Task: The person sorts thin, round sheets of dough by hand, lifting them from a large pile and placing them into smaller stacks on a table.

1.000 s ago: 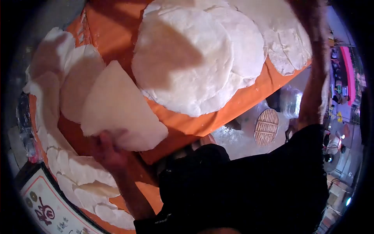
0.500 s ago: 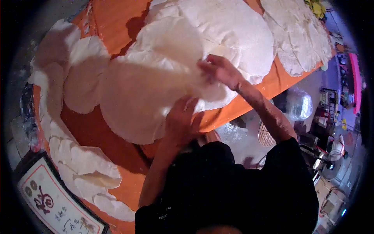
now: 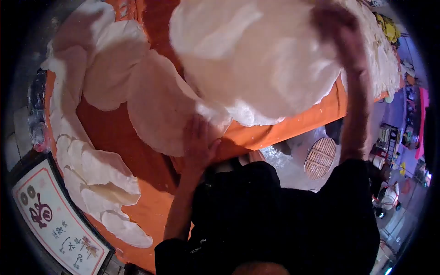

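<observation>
Left hand [image 3: 200, 142] lies on the lower right part of the near sheet [image 3: 160, 105], fingers slightly spread, thumb off to the side; not clamped. Right hand [image 3: 338, 28] is over the right side of the big sheet [image 3: 256, 50], blurred; can't tell if fingers are together, apart or gripping. Near sheet is on the orange cloth [image 3: 151, 208], left of the big one, its right end close by it.

Risks, my guess: thin sheet could tear or crease if the left hand presses while the right pulls; big sheet could fold over if the right moves fast; edges could stick where sheets overlap.

Count: two hands, one near sheet, one big sheet, at least two upper-left sheets [image 3: 114, 64], several in the lower-left heap [image 3: 98, 172] (overlap, no exact number), right-end pile [image 3: 382, 59] uncountable, one sign [image 3: 57, 220], one woven oval [image 3: 321, 158].
</observation>
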A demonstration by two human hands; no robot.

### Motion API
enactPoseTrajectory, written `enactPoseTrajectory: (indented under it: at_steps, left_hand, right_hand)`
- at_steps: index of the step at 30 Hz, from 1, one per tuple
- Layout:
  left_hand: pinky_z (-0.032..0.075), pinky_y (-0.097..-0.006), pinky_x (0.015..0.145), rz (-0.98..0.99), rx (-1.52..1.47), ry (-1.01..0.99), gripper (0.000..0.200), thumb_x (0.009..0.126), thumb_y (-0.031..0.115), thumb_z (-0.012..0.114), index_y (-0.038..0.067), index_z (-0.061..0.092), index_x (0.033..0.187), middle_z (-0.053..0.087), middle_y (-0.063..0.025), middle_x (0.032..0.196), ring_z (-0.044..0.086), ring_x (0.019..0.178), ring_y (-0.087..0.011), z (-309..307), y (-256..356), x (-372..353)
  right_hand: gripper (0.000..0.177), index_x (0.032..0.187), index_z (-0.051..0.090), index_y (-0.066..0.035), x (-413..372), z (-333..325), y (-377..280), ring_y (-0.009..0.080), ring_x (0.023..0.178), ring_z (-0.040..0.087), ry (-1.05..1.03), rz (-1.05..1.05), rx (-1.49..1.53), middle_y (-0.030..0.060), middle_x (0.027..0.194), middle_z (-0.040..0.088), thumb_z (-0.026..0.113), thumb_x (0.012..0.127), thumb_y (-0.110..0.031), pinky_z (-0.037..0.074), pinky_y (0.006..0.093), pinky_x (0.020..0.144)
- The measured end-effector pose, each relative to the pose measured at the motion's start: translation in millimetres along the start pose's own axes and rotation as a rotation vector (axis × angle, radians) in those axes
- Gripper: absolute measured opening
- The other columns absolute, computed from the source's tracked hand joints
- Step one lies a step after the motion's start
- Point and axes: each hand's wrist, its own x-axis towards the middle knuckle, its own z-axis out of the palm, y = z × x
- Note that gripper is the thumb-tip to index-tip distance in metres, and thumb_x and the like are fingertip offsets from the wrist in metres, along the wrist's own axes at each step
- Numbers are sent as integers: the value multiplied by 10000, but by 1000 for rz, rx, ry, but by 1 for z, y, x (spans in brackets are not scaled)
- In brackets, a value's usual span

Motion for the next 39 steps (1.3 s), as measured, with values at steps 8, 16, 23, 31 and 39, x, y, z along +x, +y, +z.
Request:
enactPoseTrajectory:
  at_steps: [8, 16, 23, 31, 39]
  left_hand:
    - [408, -507, 1032, 10, -7, 72, 389, 865, 208, 626, -8, 586, 1185, 547, -226, 1294, 512, 1209, -420, -15, 11, 13]
    - [545, -429, 836, 56, -364, 266, 183, 854, 132, 587, 16, 664, 974, 681, -161, 1028, 658, 979, -343, -60, 41, 2]
    - [558, -439, 807, 200, -491, 157, 235, 767, 98, 667, 24, 656, 989, 662, -168, 1039, 662, 981, -337, -51, 79, 14]
    - [533, -452, 823, 302, -388, 75, 243, 784, 104, 655, -6, 636, 1001, 627, -212, 1088, 619, 1017, -384, -88, 55, 23]
    - [470, -500, 947, -17, 172, 371, 281, 848, 126, 595, -9, 633, 1092, 560, -273, 1227, 551, 1124, -438, -95, -115, 69]
  right_hand:
    - [334, 1193, 654, -114, 47, -1, -140, 243, 598, 623, 229, -446, -1348, 92, 709, 654, 577, 870, -80, 500, 395, 569]
    - [607, 1250, 579, -31, -78, 54, 59, 197, 846, 657, -658, -155, -1194, 77, 906, 666, 747, 794, -395, 528, 321, 705]
    - [497, 1275, 554, -14, -109, 173, -14, 186, 855, 668, -458, 1044, 363, 105, 1035, 662, 590, 936, -376, 549, 321, 692]
    - [328, 1224, 596, -7, -33, 83, -46, 187, 825, 650, -192, 461, 84, 107, 1048, 648, 554, 959, -196, 548, 319, 691]
    - [421, 1335, 514, 14, -20, -8, -77, 214, 1141, 555, 311, 120, -147, 152, 1279, 577, 506, 976, -206, 401, 320, 992]
